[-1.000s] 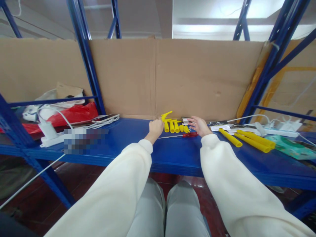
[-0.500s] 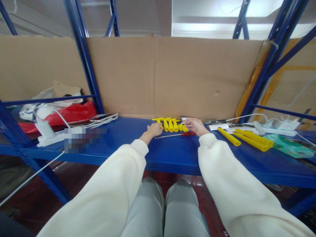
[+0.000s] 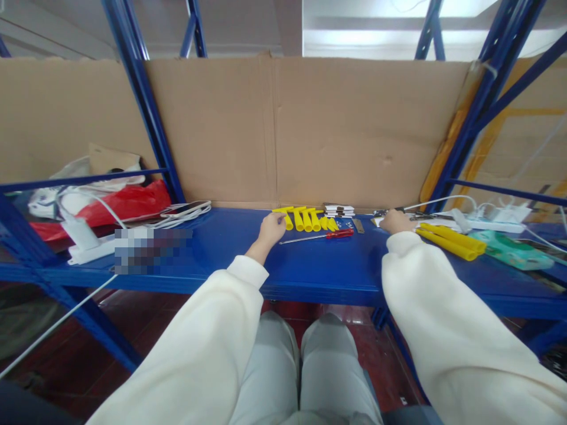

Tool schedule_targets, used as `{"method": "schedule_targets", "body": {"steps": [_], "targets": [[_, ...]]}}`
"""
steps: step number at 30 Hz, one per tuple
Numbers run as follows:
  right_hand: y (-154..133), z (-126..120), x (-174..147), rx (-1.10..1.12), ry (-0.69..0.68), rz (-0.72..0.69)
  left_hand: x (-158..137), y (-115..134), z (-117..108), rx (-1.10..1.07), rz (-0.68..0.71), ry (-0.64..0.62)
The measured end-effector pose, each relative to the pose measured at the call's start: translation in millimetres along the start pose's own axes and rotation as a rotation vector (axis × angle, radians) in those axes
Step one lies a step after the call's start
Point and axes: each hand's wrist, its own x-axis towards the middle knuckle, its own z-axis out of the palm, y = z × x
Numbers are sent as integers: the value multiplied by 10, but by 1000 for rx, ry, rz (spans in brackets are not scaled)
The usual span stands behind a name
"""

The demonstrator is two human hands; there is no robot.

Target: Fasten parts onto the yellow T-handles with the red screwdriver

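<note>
My left hand (image 3: 271,229) is beside the left end of a row of yellow tubes (image 3: 307,220), its thumb and fingers pinched together. What they hold, if anything, is too small to make out. Right of the row lie small yellow wedge-shaped pieces (image 3: 328,224). In front of them rests a screwdriver (image 3: 340,234) with a red handle, its shaft pointing left. My right hand (image 3: 396,221) reaches down over papers and small items at the back right, fingers mostly hidden. Close by its sleeve lie larger yellow tubes (image 3: 452,242).
A stack of white-and-black packets (image 3: 339,210) and a small grey metal plate (image 3: 358,226) lie near the cardboard back wall (image 3: 345,130). Power strips and cables stand at both sides. At right is a green packet (image 3: 514,251); blue posts (image 3: 153,112) frame the shelf.
My right hand has moved right, from the small yellow pieces to the papers. The nearest single large tube is now out of sight. My left hand has shifted slightly left and back.
</note>
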Motion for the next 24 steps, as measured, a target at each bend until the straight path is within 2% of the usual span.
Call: {"method": "schedule_targets", "body": {"steps": [1,4,13,16,20,24], "targets": [[89,-2,31,-91,-5,74,2,3,-4,-10,5,8],[288,3,89,-232,-68,172,0,6,-12,-24,8,32],[434,-58,29,-258,-186,72,0,34,-24,-49,31,82],[427,-81,14,-241,-140,67,7,39,-32,-71,3,88],[224,-191,14,-108,38,-22,59,131,13,-180,-35,92],[-311,-324,-66,117,148,-161,165,342,186,-318,21,125]]}}
